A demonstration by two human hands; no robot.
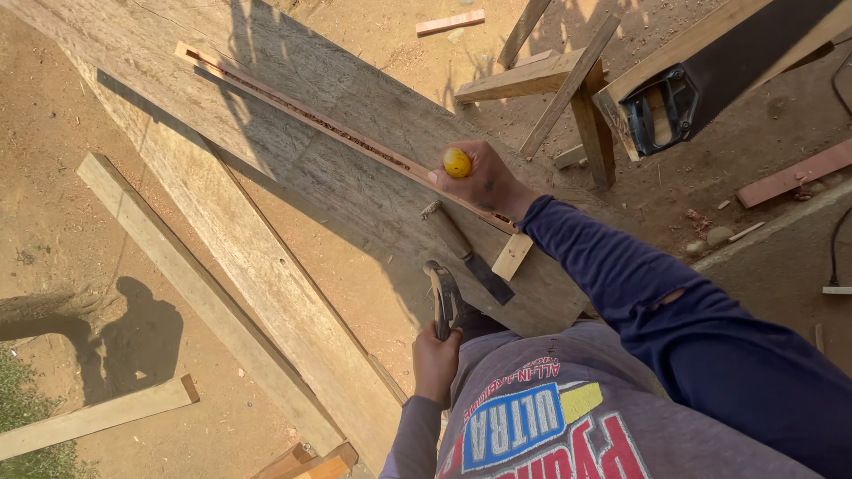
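My right hand [486,184], in a dark blue sleeve, is closed around a tool with a round yellow end [457,162]. It holds the tool against a long thin reddish wood strip [319,122] that lies on a wide rough plank [293,168]. My left hand [436,362] grips a claw hammer [445,298] held upright just below the plank's edge. Between my hands a chisel [465,252] with a wooden handle and dark blade lies on the plank. A small pale wood block [512,256] sits next to it.
A handsaw with a black handle [685,96] rests on a wooden trestle [568,84] at the upper right. Long timber lengths [200,293] lie on the sandy ground at the left. Offcuts [450,22] and a reddish board [790,176] are scattered around.
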